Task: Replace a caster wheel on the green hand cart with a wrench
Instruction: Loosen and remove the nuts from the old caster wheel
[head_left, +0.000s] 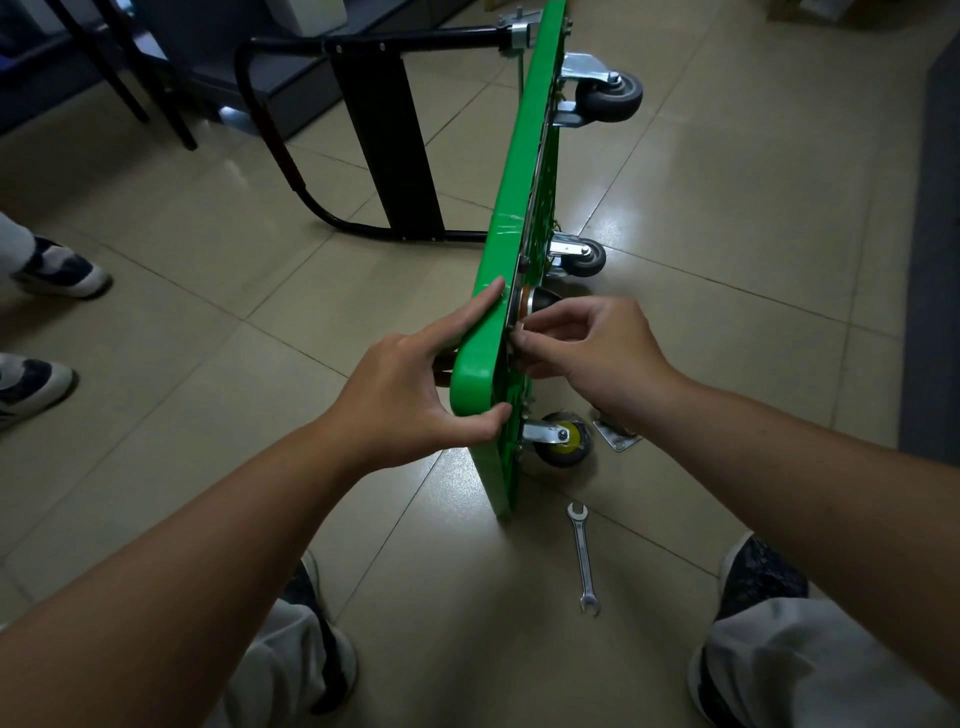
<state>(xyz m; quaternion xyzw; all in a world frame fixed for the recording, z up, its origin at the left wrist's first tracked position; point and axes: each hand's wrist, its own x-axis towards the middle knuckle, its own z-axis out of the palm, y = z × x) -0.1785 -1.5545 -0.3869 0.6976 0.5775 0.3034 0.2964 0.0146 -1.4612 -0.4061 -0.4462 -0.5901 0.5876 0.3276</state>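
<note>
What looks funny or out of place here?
The green cart stands tipped on its edge, gripped by the left hand, wheels sticking out sideways. The right hand pinches a small part there. One near wheel has a yellow middle; far wheels are grey. A loose wheel bracket and the wrench lie on the floor.

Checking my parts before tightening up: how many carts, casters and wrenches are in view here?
Green plastic hand cart: 1
Grey rubber casters on the cart: 2
Yellow-hubbed black caster on the cart: 1
Dark caster at the right hand: 1
Loose steel caster plate on the floor, partly hidden: 1
Silver open-ended wrench: 1
Total: 7
</note>
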